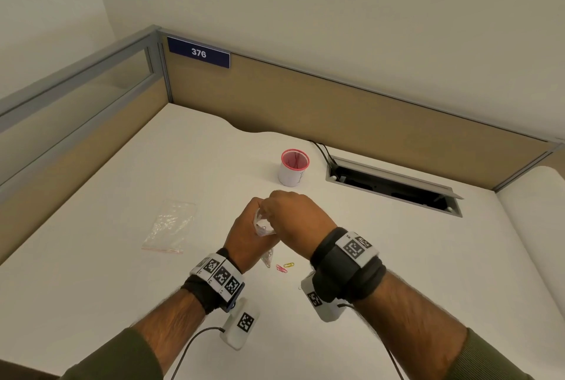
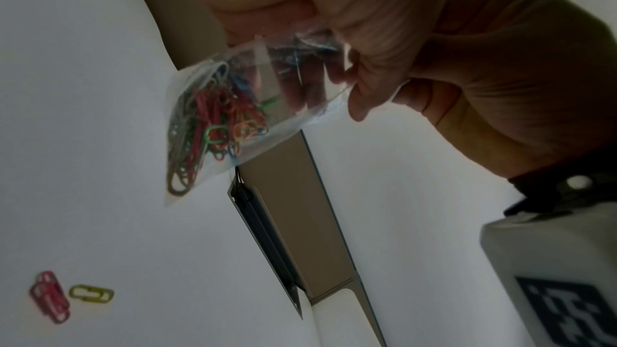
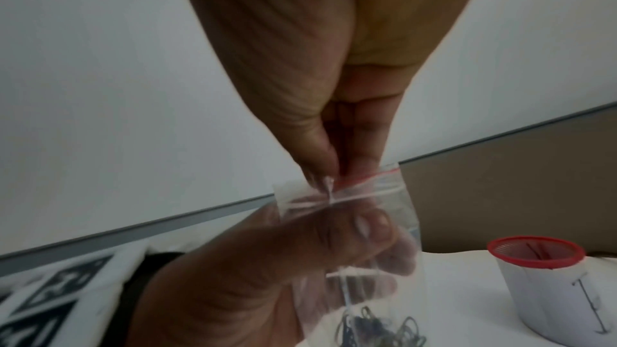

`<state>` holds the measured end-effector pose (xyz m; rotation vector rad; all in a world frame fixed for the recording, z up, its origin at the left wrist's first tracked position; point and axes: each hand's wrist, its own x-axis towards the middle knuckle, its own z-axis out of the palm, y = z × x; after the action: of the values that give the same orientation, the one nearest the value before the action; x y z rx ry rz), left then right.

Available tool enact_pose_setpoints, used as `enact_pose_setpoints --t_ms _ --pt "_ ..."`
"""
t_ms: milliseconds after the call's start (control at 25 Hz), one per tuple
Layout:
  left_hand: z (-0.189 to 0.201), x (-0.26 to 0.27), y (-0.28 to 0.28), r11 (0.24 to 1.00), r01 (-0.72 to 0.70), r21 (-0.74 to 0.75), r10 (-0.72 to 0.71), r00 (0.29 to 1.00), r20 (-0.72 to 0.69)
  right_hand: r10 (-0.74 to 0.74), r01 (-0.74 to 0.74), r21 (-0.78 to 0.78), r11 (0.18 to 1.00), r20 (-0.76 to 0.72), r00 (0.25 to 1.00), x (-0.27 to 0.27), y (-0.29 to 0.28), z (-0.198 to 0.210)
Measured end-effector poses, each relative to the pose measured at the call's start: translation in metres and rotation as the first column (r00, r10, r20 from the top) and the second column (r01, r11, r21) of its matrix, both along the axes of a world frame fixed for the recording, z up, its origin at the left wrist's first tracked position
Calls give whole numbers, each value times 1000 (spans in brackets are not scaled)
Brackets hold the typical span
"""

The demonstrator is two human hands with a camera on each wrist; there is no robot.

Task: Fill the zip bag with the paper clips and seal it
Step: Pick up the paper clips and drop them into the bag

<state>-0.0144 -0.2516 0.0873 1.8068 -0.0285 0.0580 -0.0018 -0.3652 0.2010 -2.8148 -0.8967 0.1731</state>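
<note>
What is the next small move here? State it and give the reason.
Probably lower the bag and pick up the loose clips from the desk. The right hand pinches the red zip strip, the left hand holds the bag, yet clips remain outside.

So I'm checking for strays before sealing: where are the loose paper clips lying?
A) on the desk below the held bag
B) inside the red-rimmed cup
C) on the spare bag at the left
A: a yellow clip and red clips lie on the desk beneath the held bag.
</note>
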Motion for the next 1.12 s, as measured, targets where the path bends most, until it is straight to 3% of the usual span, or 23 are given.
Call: enact_pose_setpoints --t_ms 120,240,320,400,480,600,680,960,1120 --pt "-2 0 4 1000 -4 -25 5 999 45 -68 61 237 970 21 997 3 -13 13" --pt "4 -8 14 996 19 -91 -9 995 100 -245 238 445 863 -43 969 15 -56 -18" --pt "4 -11 24 994 22 -110 -9 993 114 -386 421 307 853 -170 907 15 -94 -69" --pt "3 -13 35 993 16 -115 -3 994 110 -508 542 36 839 -303 806 0 -123 -127" --pt "2 -13 46 993 2 -116 10 995 98 -563 552 -150 820 -378 735 -19 -137 -173" --pt "-1 -14 58 994 -12 -111 23 995 101 -627 589 -219 778 -343 700 -31 -129 -204" --pt "-2 -14 64 994 -19 -109 29 995 95 -633 612 -176 771 -314 708 -28 -110 -210" --pt "0 -17 67 992 -20 -122 33 994 108 -490 498 -48 866 -284 824 2 -62 -201" --pt "-2 -16 69 992 -26 -127 40 994 103 -261 251 -73 965 -318 911 11 -47 -200"
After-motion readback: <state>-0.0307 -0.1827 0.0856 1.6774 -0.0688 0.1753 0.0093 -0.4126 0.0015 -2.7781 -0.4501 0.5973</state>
